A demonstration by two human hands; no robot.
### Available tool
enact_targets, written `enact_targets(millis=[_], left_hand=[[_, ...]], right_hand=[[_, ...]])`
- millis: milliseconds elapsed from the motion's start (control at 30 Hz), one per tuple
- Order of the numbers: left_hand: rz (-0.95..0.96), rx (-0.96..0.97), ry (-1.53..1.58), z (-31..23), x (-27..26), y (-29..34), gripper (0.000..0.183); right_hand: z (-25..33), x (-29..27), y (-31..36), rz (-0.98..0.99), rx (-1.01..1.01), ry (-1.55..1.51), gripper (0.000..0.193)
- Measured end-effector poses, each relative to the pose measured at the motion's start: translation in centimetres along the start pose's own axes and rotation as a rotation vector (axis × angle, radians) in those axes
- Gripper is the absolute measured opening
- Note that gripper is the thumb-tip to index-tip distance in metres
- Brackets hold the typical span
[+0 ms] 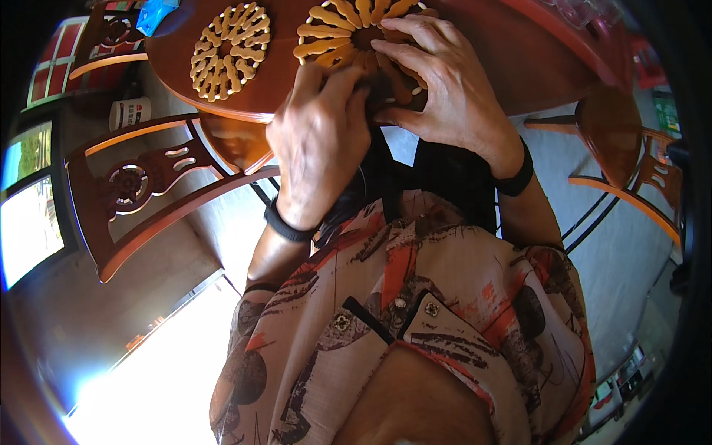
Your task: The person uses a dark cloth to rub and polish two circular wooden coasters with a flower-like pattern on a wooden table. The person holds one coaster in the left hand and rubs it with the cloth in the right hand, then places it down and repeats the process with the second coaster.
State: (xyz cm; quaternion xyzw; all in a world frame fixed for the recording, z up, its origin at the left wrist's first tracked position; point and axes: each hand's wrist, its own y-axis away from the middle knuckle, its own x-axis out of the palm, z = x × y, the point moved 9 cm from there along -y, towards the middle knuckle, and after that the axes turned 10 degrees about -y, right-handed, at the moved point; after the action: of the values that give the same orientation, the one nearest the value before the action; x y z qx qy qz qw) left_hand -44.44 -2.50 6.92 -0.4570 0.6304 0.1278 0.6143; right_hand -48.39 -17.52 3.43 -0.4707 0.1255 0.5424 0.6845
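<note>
A round mat of brown gourd-shaped pieces with pale beads round its rim lies at the near edge of the table, partly under both hands. My left hand is closed at its near left side, fingers curled inward; whatever they pinch is hidden. Across the mat's right side reaches my right hand, fingers stretched over the pieces and thumb apart near the rim. A second similar round mat rests to the left, touched by neither hand.
Both mats lie on a reddish-brown round table. A blue packet is at its far left, and a red tray-like edge at its right. Carved wooden chairs stand left and right. A white bucket is behind the left chair.
</note>
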Motion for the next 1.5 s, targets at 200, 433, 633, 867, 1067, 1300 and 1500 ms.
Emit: enact_targets(millis=[200,433,633,867,1067,1300,1500], left_hand=[[-0.03,-0.005,-0.067,-0.4,1.6,-3.0,0.017],[0.112,0.097,-0.048,-0.8,-1.9,2.5,0.019],[0.125,-0.076,0.269,2.5,-2.8,1.9,0.019],[-0.06,-0.02,0.239,1.8,-1.4,-1.6,0.018],[-0.053,0.042,0.0,-1.0,1.3,-2.5,0.015],[0.078,0.024,-0.02,-1.3,-0.8,1.5,0.017],[-0.014,0.018,-0.102,-1.1,1.3,-2.6,0.016]], right_hand=[[0.0,0.0,0.0,-0.023,0.016,0.003,0.078],[0.4,-0.4,-0.1,-0.039,0.027,-0.006,0.078],[2.4,0.1,-0.1,-0.126,0.049,0.131,0.072],[1.7,-1.0,0.8,-0.089,0.003,0.059,0.091],[-1.0,-1.0,0.3,0.006,0.091,-0.061,0.085],[-0.5,-0.9,0.6,-0.013,0.072,0.007,0.086],[-0.1,-1.0,0.2,-0.05,0.02,0.054,0.082]])
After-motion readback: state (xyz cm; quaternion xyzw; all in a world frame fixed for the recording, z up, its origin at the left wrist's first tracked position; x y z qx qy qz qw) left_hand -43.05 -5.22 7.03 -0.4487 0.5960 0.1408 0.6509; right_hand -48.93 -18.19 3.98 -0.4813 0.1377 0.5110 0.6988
